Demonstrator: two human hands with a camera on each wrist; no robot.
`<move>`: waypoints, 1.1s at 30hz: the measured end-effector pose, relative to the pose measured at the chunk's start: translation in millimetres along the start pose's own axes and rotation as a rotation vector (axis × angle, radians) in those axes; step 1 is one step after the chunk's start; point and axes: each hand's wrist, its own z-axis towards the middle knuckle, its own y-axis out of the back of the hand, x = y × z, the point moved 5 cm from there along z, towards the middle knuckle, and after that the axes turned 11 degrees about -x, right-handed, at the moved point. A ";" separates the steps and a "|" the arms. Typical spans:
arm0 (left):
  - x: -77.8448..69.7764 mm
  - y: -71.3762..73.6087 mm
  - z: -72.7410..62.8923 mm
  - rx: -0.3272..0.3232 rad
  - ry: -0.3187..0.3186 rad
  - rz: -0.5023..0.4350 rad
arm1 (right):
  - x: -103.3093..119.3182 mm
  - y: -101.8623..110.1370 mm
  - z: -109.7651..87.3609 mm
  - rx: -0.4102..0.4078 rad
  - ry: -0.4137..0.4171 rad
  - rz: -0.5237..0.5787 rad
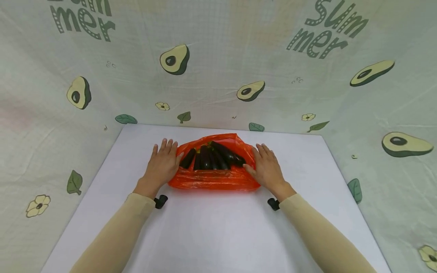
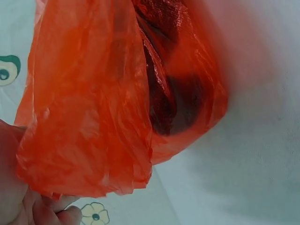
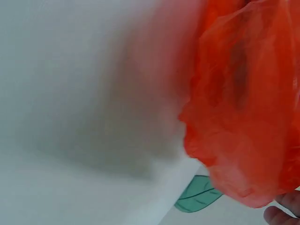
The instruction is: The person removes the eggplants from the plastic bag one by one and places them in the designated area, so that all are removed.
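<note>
Left hand (image 1: 162,163): fingers extended, laid against one end of a red plastic bag (image 1: 215,182). Right hand (image 1: 268,167): fingers likewise straight, laid against the bag's opposite end. Bag sits between both hands on a white table (image 1: 215,235), mouth spread. Dark eggplants (image 1: 206,157) clustered inside it, between the two thumbs.

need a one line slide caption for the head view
Left hand and right hand at opposite ends of an open red plastic bag of dark eggplants on a white table.
</note>
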 end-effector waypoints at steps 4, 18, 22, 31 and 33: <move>-1.0 -1.6 0.7 -0.003 0.002 -0.012 | 16.2 11.5 5.1 -0.102 0.087 0.048; -7.5 -0.8 8.0 0.034 0.049 -0.023 | 75.7 7.7 42.2 -0.090 0.259 0.148; -8.1 -2.4 11.6 0.037 0.060 -0.031 | 80.1 -4.7 50.1 0.011 0.223 0.191; -8.5 -5.5 17.9 0.037 0.076 -0.049 | 78.1 -31.9 81.1 0.160 0.074 0.273; -10.4 -5.4 19.5 0.043 0.080 -0.059 | 78.1 -39.1 85.8 0.177 0.069 0.255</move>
